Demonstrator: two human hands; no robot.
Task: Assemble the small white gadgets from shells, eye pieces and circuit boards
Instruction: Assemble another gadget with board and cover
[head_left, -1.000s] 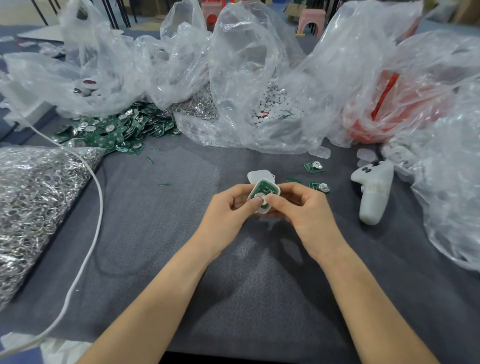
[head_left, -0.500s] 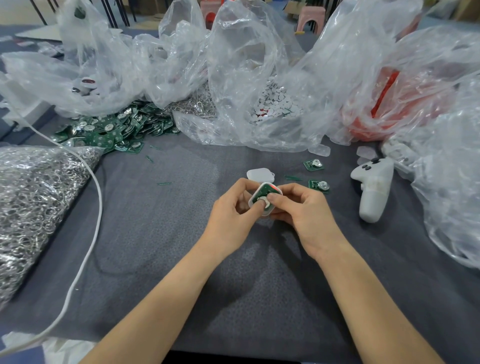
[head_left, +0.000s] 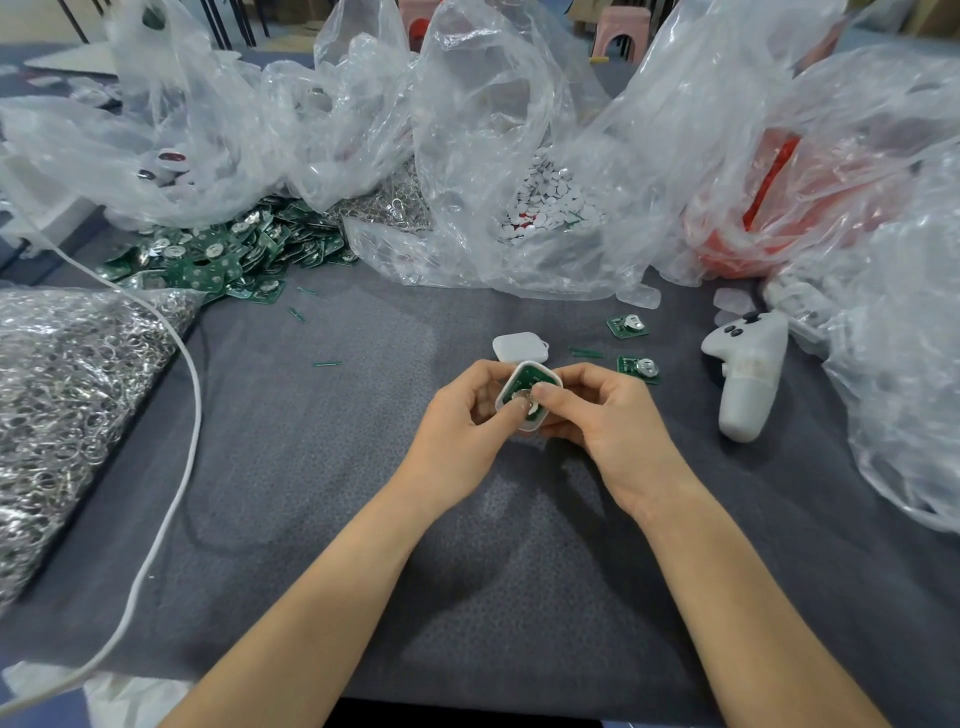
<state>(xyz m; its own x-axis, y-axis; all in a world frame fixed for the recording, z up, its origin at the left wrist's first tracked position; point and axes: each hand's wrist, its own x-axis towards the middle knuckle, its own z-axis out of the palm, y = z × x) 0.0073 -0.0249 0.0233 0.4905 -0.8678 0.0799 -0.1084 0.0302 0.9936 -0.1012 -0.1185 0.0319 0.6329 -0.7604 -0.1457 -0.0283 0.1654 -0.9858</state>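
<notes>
Both my left hand (head_left: 457, 415) and right hand (head_left: 613, 421) pinch one board-filled shell (head_left: 535, 422); one spare shell (head_left: 519, 345) and two loose boards (head_left: 627, 326) (head_left: 639, 368) lie beyond, on the grey counter (head_left: 311, 467).

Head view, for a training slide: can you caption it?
Left hand and right hand hold a shell with a board in it; a spare shell lies beyond.

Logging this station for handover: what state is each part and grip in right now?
White shell: open, held in both grips.
Circuit board: seated inside the white shell, thumbs on it.
Spare shell half: lying on the cloth, untouched.
Loose boards: flat on the cloth.
Left grip: curled round the white shell.
Right grip: curled round the white shell.
</notes>
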